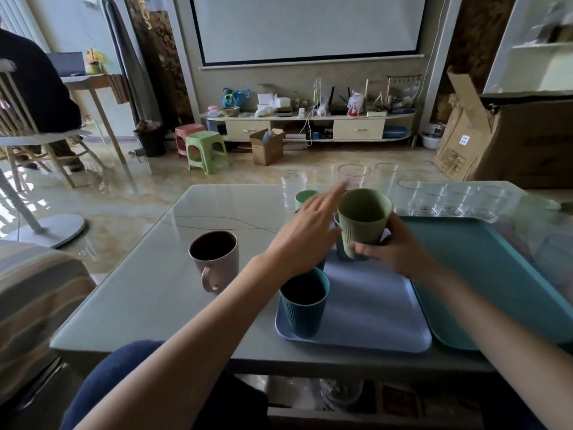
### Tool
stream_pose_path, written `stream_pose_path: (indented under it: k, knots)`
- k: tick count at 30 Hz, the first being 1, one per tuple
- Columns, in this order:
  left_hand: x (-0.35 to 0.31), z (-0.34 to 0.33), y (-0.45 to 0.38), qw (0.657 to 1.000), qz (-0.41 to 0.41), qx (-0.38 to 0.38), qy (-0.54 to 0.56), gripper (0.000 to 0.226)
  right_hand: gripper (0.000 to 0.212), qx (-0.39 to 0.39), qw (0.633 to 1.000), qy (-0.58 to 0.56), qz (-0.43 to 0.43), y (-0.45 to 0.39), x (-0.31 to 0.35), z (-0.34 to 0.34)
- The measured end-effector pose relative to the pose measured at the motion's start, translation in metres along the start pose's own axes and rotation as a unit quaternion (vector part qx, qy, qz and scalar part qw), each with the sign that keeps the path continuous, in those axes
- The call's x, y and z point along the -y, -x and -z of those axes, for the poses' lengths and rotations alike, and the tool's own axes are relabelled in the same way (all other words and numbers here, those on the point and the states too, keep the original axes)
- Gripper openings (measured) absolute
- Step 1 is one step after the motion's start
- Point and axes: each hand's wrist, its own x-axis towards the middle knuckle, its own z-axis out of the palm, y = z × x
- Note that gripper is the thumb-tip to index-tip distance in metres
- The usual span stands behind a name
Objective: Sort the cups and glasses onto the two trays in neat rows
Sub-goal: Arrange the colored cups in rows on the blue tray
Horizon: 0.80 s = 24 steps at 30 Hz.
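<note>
My right hand [393, 246] grips a ribbed olive-green cup [362, 220] above the far end of the lavender tray [372, 305]. My left hand [310, 234] stretches over the tray with straight fingers, pointing toward the clear glasses [353, 175] at the table's far edge. A dark teal ribbed cup [305, 302] stands on the tray's near left corner. Another blue cup [341, 252] is mostly hidden behind my hands. A small green cup [305, 198] stands beyond my left hand. A pink mug [215, 259] sits on the table to the left. The teal tray [483, 274] lies at right.
A row of short clear glasses [452, 201] stands behind the teal tray. A cardboard box [511, 141] sits past the table's far right corner. A striped cushion [34, 299] is at the left, and a green stool [206, 150] stands on the floor beyond.
</note>
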Motion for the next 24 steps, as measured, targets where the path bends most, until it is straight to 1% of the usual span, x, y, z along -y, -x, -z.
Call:
stream_pose_path:
  k: [1, 2, 3, 5, 7, 8, 10, 12, 14, 17, 18, 21, 24]
  knots:
    - [0.010, 0.007, 0.002, 0.999, 0.031, 0.008, -0.019, 0.077, 0.072, -0.006, 1.000, 0.004, -0.013, 0.005, -0.005, 0.000]
    - [0.024, 0.016, 0.005, 0.996, 0.067, 0.013, -0.051, 0.083, 0.071, -0.011, 0.999, 0.010, -0.033, 0.009, -0.010, 0.000]
    - [0.039, 0.025, 0.010, 0.989, 0.111, 0.022, -0.092, 0.083, 0.072, -0.013, 0.998, 0.016, -0.056, 0.013, -0.016, -0.001]
    - [0.068, 0.041, 0.022, 0.961, 0.219, 0.063, -0.157, 0.071, 0.072, -0.003, 0.995, 0.036, -0.094, 0.016, -0.027, -0.006]
    - [0.089, 0.050, 0.038, 0.928, 0.311, 0.095, -0.180, 0.058, 0.070, 0.000, 0.992, 0.051, -0.114, 0.016, -0.035, -0.016]
    - [0.096, 0.052, 0.047, 0.916, 0.340, 0.103, -0.188, 0.053, 0.068, -0.006, 0.992, 0.058, -0.116, 0.014, -0.038, -0.023]
    - [0.105, 0.052, 0.062, 0.900, 0.376, 0.110, -0.191, 0.052, 0.065, -0.020, 0.993, 0.066, -0.101, 0.012, -0.046, -0.035]
    - [0.111, 0.051, 0.074, 0.892, 0.397, 0.116, -0.181, 0.056, 0.068, -0.019, 0.993, 0.072, -0.093, 0.010, -0.057, -0.043]
    - [0.113, 0.049, 0.083, 0.887, 0.395, 0.133, -0.200, 0.050, 0.074, -0.019, 0.988, 0.092, -0.119, 0.009, -0.067, -0.046]
    - [0.109, 0.042, 0.092, 0.877, 0.333, 0.174, -0.300, 0.034, 0.073, -0.025, 0.984, 0.115, -0.134, 0.008, -0.072, -0.047]
    - [0.107, 0.039, 0.092, 0.877, 0.320, 0.175, -0.311, 0.031, 0.073, -0.024, 0.984, 0.117, -0.130, 0.007, -0.072, -0.048]
    - [0.097, 0.039, 0.088, 0.887, 0.324, 0.151, -0.293, 0.029, 0.074, -0.020, 0.984, 0.120, -0.129, 0.009, -0.070, -0.048]
    - [0.087, 0.042, 0.082, 0.901, 0.349, 0.091, -0.242, 0.031, 0.091, 0.019, 0.982, 0.135, -0.130, 0.014, -0.065, -0.042]
